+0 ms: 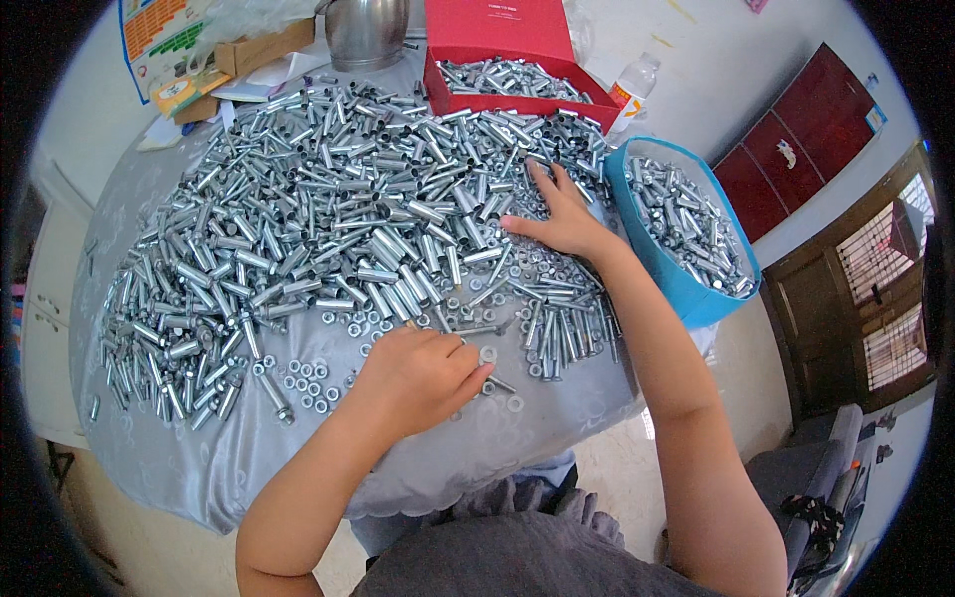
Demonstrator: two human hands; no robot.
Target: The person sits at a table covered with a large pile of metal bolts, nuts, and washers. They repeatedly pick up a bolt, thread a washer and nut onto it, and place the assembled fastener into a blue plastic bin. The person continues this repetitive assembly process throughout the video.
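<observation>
At lower centre the left hand [423, 376] is curled narrow, its fingertips pinching at a washer [487, 354] among loose nuts [310, 383] on the grey tablecloth [298, 458]; whether it grips anything I cannot tell. The right hand [562, 219] lies spread wide on the big heap of metal sleeves [328, 209] filling the frame's middle. This looks like picking small parts for assembly; a sleeve must be drawn out. A blue tub [686, 284] at right holds more.

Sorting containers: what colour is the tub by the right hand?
Blue tub, clearest in the head view.
</observation>
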